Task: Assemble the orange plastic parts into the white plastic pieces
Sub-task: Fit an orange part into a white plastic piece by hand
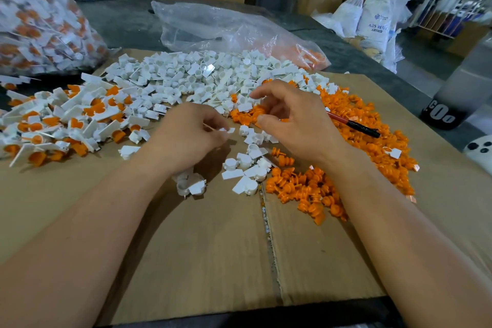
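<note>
The brown cardboard sheet lies flat. Its bare stretch runs from the centre to 6 o'clock, between the two forearms, split by one ragged seam. Its near edge shows at 6 o'clock and its right edge slants off past 3 o'clock.

The heaps crowd the far half. The white plastic pieces, small cups with flat tags, are at 12 o'clock. The orange plastic parts, ribbed plugs, spread from 2 to 4 o'clock. The joined white-and-orange pieces are at 9 o'clock. Each heap holds too many to count.

The left hand pinches one white piece between thumb and fingertips, just left of centre. The right hand hovers with curled fingers where the white and orange heaps meet; whether it grips anything cannot be told.

One red-and-black pen lies on the orange parts at 3 o'clock. There are two clear crinkled bags: a slack bag at 12 o'clock and a full bag at 10 o'clock.
</note>
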